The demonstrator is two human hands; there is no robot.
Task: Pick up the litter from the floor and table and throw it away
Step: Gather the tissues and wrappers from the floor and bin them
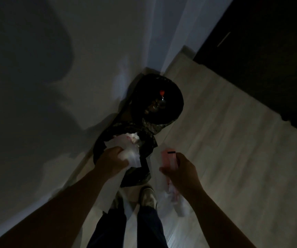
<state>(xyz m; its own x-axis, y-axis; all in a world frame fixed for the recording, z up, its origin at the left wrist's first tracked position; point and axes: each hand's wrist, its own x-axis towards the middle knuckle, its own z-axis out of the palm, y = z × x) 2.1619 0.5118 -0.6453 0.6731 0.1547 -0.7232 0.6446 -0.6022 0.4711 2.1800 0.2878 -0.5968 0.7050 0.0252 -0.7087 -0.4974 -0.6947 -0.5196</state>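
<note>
Two handfuls of litter hang ready: my left grip is clamped on crumpled white paper over the nearer bin; my right grip pinches a pink packet beside it. Dropping seems the step; next, loosen the left, then swing the right over the opening

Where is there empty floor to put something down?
The pale floor right of the far bin and near bin, up to the dark furniture, is bare. It's crowded by the wall: the left hand holds white litter over the near bin, with shoes just below.
</note>
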